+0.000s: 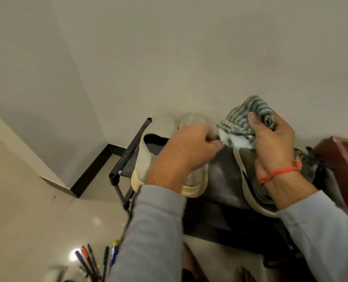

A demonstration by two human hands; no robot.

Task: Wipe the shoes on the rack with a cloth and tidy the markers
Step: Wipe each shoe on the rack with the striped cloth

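Observation:
A pair of pale grey slip-on shoes [154, 139] with cream soles sits on the left of the dark shoe rack [222, 174]. My right hand [274, 139] grips a grey-striped cloth [248, 117] bunched over the toe of a dark sneaker [248, 165] with a cream sole, on the right of the rack. My left hand [185, 151] hovers above the slip-ons and pinches a corner of the cloth. Several markers [91, 261] lie on the floor at the lower left.
The rack stands against a plain wall, its black metal frame [128, 151] at the left. A dark red piece of furniture [344, 159] lies to the right. Glossy beige floor tiles [26, 210] spread to the left, with a wall corner and black skirting.

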